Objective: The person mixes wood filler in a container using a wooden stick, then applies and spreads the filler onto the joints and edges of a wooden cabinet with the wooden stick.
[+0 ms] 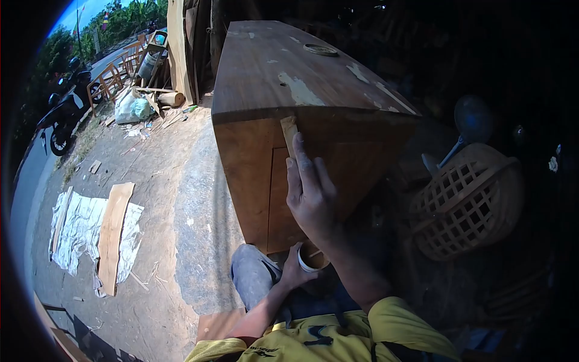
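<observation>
My right hand (pixel 310 193) is raised at the front of a wooden cabinet (pixel 244 163), its fingers pressed along a narrow, flat tan piece (pixel 289 131). The upper end of this piece meets the cabinet's front just under the top edge; its exact kind is unclear. Low down, close to my knee, my left hand (pixel 294 269) is wrapped round a small white tub (pixel 306 266). Brownish stuff and what looks like a thin stick show inside the tub. Pale, uneven patches (pixel 300 89) mark the brown cabinet top (pixel 253 78).
A round lid-like object (pixel 321 50) lies on the cabinet top. To the right stand a slatted wooden chair (pixel 464 199) and a blue fan (pixel 473 117) in shadow. On the left, a wooden board (pixel 114 235) lies over a white sheet (pixel 78 223); a motorbike (pixel 63 120) is parked beyond.
</observation>
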`<state>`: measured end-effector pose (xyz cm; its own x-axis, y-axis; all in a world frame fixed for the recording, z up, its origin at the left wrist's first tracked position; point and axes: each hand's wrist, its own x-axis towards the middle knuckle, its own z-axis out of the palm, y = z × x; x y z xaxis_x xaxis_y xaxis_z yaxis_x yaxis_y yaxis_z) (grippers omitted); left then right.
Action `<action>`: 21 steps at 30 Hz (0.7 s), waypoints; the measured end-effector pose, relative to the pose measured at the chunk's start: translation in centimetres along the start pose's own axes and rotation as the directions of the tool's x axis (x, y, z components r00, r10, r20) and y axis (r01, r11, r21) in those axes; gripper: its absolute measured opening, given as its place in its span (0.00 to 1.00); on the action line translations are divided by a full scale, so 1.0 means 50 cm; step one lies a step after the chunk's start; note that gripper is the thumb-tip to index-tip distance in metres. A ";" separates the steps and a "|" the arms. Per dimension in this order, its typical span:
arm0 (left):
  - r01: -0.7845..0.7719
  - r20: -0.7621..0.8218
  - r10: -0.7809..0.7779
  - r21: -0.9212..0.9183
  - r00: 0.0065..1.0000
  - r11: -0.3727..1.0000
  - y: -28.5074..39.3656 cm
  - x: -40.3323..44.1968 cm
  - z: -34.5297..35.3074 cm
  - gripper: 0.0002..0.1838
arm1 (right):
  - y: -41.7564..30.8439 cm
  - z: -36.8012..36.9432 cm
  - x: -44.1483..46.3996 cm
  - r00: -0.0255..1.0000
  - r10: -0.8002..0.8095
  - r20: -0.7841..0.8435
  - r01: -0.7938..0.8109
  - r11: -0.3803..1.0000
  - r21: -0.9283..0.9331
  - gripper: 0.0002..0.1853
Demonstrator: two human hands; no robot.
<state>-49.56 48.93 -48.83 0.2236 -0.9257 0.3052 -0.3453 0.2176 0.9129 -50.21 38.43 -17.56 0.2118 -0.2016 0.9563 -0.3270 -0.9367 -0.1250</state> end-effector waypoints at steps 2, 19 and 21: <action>0.015 0.016 -0.015 0.008 1.000 1.000 0.000 0.001 -0.001 0.64 | -0.017 -0.014 -0.001 0.999 0.037 0.000 -0.037 0.999 0.037 0.28; -0.007 0.046 0.008 -0.037 0.999 0.999 0.019 -0.001 -0.013 0.64 | -0.039 0.001 0.005 0.997 0.044 -0.070 -0.034 0.990 0.136 0.28; -0.015 0.026 0.016 -0.040 1.000 0.999 0.021 0.003 -0.011 0.64 | -0.043 0.016 0.028 0.997 0.047 -0.056 -0.039 0.992 0.123 0.29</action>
<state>-49.37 49.20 -47.68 0.1938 -0.9298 0.3130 -0.3123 0.2440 0.9181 -48.49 39.92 -16.19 0.1447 -0.2286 0.9627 -0.2192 -0.9562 -0.1941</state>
